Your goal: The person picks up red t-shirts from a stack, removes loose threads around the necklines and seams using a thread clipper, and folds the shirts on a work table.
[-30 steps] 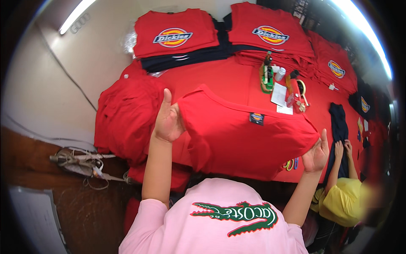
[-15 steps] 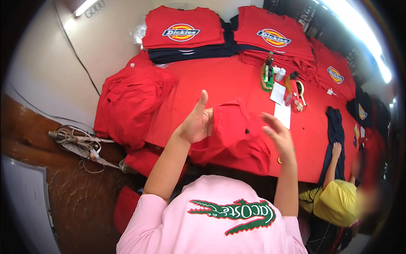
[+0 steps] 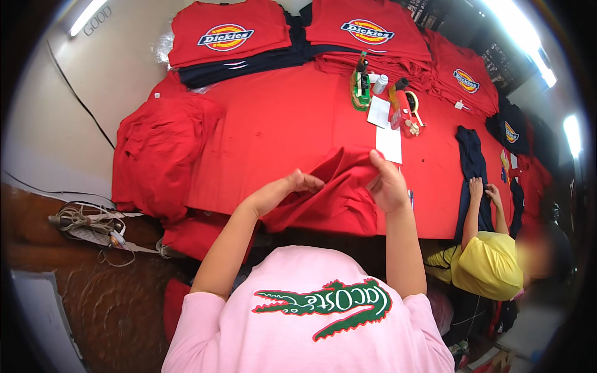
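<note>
A red garment (image 3: 342,202) is stretched between my two hands at the near edge of the red-covered table (image 3: 267,124). My left hand (image 3: 287,188) is closed on its left side, the fingers bent in with the thumb over them. At the upper right edge of the cloth, my right hand (image 3: 390,186) grips it with the thumb raised; part of its fingers lies out of sight behind the fabric. The lower folds of the garment hang toward my body at the table's front.
Folded red shirts (image 3: 230,37) with round emblems lie along the far edge. A heap of red cloth (image 3: 158,155) sits at left. Beyond my hands are a green tape dispenser (image 3: 360,90), a red one (image 3: 405,105) and white paper (image 3: 388,144). A co-worker in yellow (image 3: 488,267) handles dark cloth (image 3: 472,161).
My right hand, apart from the cloth before, now grips its upper right edge. My left hand has turned and closed on the fabric. The co-worker's second hand has come into view.
</note>
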`<state>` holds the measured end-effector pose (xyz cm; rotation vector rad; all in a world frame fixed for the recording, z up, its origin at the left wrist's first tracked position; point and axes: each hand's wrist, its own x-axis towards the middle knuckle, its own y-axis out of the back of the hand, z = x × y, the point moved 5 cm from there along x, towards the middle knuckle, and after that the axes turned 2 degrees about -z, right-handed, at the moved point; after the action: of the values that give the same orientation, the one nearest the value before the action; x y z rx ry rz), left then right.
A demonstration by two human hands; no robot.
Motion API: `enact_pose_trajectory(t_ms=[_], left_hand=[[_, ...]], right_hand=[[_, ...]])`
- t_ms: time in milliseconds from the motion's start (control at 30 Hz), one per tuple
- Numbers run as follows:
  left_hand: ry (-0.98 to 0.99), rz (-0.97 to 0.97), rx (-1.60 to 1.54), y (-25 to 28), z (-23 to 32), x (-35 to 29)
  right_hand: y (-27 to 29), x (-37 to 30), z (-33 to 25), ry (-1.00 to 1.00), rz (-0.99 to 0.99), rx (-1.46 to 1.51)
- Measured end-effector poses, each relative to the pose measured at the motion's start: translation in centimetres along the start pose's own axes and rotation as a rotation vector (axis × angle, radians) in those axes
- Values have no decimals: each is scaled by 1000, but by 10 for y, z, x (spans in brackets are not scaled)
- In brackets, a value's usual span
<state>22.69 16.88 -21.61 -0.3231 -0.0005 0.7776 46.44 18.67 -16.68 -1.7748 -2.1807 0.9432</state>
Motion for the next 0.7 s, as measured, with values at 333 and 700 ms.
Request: enact_pose_trajectory(t_ms=[333,700], left_hand=[[359,183,795,10,-40,1],[-56,244,-225,36,2,-55]], right_hand=[[32,-12,-47,206,19,262],[98,-18,-57,350,87,399]])
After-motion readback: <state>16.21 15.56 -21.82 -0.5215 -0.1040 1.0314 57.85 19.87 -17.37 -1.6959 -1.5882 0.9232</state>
